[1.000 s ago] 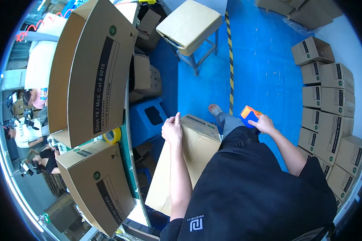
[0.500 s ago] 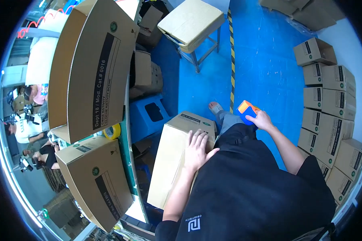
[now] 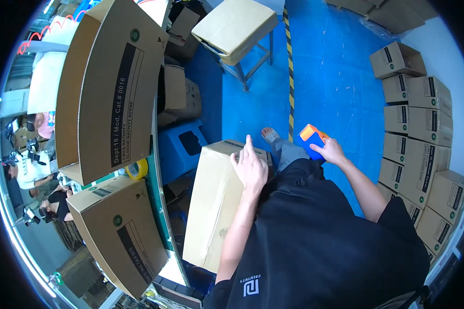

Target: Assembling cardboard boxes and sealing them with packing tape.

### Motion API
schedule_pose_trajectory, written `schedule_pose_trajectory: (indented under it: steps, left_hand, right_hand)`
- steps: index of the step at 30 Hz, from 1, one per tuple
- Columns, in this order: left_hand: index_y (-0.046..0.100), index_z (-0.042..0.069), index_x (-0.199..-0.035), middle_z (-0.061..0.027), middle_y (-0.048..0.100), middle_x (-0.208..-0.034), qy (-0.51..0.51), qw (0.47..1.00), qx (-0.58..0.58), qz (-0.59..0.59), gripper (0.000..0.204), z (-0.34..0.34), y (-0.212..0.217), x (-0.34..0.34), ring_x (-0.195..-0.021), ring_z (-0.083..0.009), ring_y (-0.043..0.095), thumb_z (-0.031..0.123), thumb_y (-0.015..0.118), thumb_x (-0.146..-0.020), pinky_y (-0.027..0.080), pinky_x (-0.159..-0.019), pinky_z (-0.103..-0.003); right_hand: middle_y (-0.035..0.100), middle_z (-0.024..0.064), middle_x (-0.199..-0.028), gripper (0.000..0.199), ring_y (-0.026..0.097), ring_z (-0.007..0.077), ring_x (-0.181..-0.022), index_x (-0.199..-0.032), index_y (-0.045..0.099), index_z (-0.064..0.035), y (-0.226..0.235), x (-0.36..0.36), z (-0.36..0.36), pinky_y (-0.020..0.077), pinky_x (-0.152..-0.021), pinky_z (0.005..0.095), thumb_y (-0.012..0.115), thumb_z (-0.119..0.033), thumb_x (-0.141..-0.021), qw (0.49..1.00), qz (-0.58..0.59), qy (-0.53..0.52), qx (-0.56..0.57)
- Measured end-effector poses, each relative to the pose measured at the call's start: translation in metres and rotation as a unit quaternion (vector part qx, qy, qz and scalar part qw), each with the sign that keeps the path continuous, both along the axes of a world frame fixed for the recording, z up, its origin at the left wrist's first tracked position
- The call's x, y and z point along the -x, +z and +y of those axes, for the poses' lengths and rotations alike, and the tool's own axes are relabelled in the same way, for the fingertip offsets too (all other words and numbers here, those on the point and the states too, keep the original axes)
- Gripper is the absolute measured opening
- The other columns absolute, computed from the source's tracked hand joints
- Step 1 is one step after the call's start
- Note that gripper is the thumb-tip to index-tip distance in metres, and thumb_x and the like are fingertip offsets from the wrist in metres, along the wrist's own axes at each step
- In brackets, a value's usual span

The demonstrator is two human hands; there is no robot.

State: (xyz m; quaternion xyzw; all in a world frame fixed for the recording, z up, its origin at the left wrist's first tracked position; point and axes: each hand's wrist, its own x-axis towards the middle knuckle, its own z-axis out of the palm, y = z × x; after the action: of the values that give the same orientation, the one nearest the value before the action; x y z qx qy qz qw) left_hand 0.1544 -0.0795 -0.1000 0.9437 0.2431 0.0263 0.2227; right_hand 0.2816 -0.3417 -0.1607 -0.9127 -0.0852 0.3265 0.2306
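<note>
Below me a brown carton (image 3: 209, 206) stands closed, its pale top seam running lengthwise. My left hand (image 3: 253, 167) is over its right part with the fingers apart, one finger stretched forward, and nothing in it; whether it touches the cardboard I cannot tell. At my right side, clear of the carton, my right hand (image 3: 331, 151) is closed round a blue and orange hand-held tool (image 3: 311, 139). The tool's exact kind does not show.
On the green-edged bench (image 3: 158, 206) at left are an open carton (image 3: 113, 98), another carton (image 3: 121, 226) and a yellow tape roll (image 3: 137, 169). A blue plastic stool (image 3: 178, 147) is beside it. Ahead stands a box-topped stool (image 3: 237, 26). Stacked cartons (image 3: 415, 149) line the right wall.
My left hand has lifted from lying flat on the carton, with its fingers now spread differently. My right hand keeps hold of the tool. The whole view has shifted slightly.
</note>
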Motion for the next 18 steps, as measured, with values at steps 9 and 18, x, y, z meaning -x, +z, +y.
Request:
schedule_pose_trajectory:
  steps: [9, 18]
  left_hand:
    - [0.068, 0.008, -0.103, -0.0065, 0.067, -0.111, -0.24, 0.968, 0.064, -0.044, 0.025, 0.02, 0.021, 0.025, -0.108, -0.0234, 0.059, 0.028, 0.06, -0.09, 0.03, -0.106, -0.048]
    - [0.066, 0.006, -0.081, -0.0088, 0.066, -0.087, -0.262, 0.962, -0.031, -0.075, 0.012, 0.026, -0.002, 0.014, -0.101, -0.0246, 0.061, 0.018, 0.064, -0.083, 0.034, -0.104, -0.049]
  right_hand:
    - [0.072, 0.0167, -0.089, 0.05, 0.07, 0.0323, -0.084, -0.093, 0.074, -0.0058, -0.006, 0.002, -0.011, 0.0538, -0.076, 0.0437, 0.069, -0.053, -0.08, 0.999, 0.021, -0.015, -0.048]
    - [0.073, 0.0141, -0.085, 0.043, 0.071, 0.0217, -0.075, -0.097, 0.072, 0.0016, 0.003, 0.004, -0.006, 0.0542, -0.071, 0.0361, 0.071, -0.04, -0.083, 0.991, -0.005, 0.002, -0.13]
